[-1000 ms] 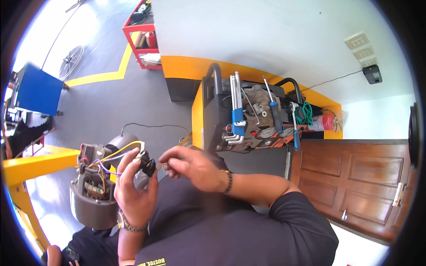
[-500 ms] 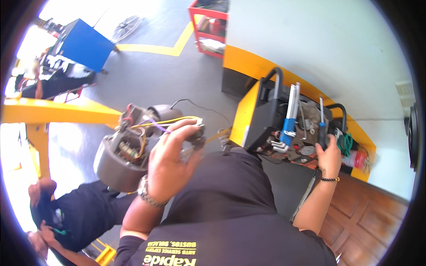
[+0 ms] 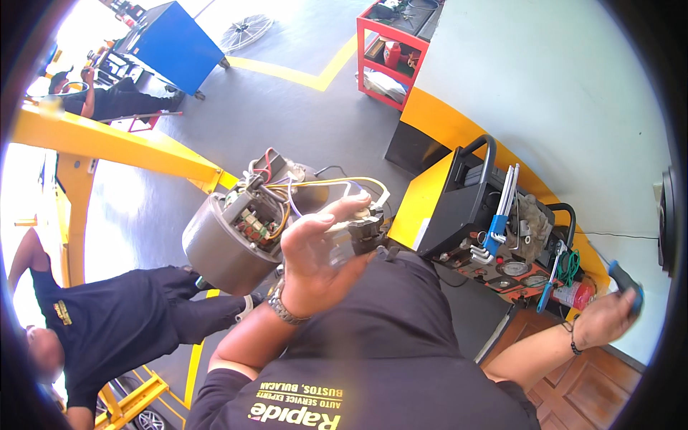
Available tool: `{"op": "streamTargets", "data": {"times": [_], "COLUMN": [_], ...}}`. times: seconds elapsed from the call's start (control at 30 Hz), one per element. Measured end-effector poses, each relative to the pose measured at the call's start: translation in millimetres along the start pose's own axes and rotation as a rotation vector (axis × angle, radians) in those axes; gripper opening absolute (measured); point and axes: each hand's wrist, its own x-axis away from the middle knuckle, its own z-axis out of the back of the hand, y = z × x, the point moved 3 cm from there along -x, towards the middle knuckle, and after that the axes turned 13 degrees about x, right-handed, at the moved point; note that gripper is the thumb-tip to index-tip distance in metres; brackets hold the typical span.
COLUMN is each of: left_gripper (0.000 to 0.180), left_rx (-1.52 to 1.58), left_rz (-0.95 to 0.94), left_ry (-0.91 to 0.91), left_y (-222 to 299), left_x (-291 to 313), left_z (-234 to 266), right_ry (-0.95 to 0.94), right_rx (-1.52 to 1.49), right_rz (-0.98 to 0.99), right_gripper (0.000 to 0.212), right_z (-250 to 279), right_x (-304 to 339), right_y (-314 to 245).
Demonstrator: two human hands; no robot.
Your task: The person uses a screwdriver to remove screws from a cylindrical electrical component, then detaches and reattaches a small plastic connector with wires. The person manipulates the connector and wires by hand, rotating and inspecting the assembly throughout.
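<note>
Head view: tool cart (image 3: 459, 215) beside motor (image 3: 229, 244)

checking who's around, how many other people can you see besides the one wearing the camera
2. One person in dark clothes is at lower left, beside the grey motor. Another person is at upper left near the blue cabinet. More may be hidden past the rim.

A grey workshop floor (image 3: 287, 122) is stretching away, crossed by a painted yellow line (image 3: 315, 75). A pale wall (image 3: 559, 93) with a yellow and black base band (image 3: 444, 122) is running along the right. A red shelf trolley (image 3: 390, 54) is standing against it. A blue cabinet on wheels (image 3: 175, 46) is sitting at top left, where bright daylight is washing in. A brown panelled wooden door (image 3: 566, 390) is showing at lower right.
</note>
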Motion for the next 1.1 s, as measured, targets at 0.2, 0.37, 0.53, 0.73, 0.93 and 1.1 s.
{"op": "streamTargets", "data": {"times": [0.2,0.37,0.53,0.73,0.93,1.1], "left_gripper": [0.087,0.086,0.096,0.076,0.054,0.049], "left_rx": [0.300,0.314,0.277,0.738,0.766,0.664], "left_rz": [0.022,-0.016,-0.055,0.107,0.113,0.188], "left_ry": [0.082,0.138,0.095,0.223,0.159,0.303], "left_y": [1.1,18.0,7.9,-8.2,-15.1,-4.0], "left_x": [16.2,28.4,41.1,58.8,55.7,68.2], "left_z": [4.8,10.5,11.3,5.8,10.3,5.9], "right_ry": [-0.401,-1.151,-1.298,-1.366,-1.228,-1.142], "right_rx": [-0.406,-0.416,-0.432,-0.514,-0.626,-0.619], "right_rz": [0.505,0.829,0.661,0.413,0.341,0.411], "right_gripper": [0.031,0.052,0.035,0.024,0.026,0.027], "right_z": [-57.2,-150.8,-156.3,-155.2,-150.3,-148.1], "right_x": [29.8,131.1,160.3,177.5,195.4,207.9], "right_y": [-160.2,-262.1,-260.2,-242.7,-228.8,-226.0]}}
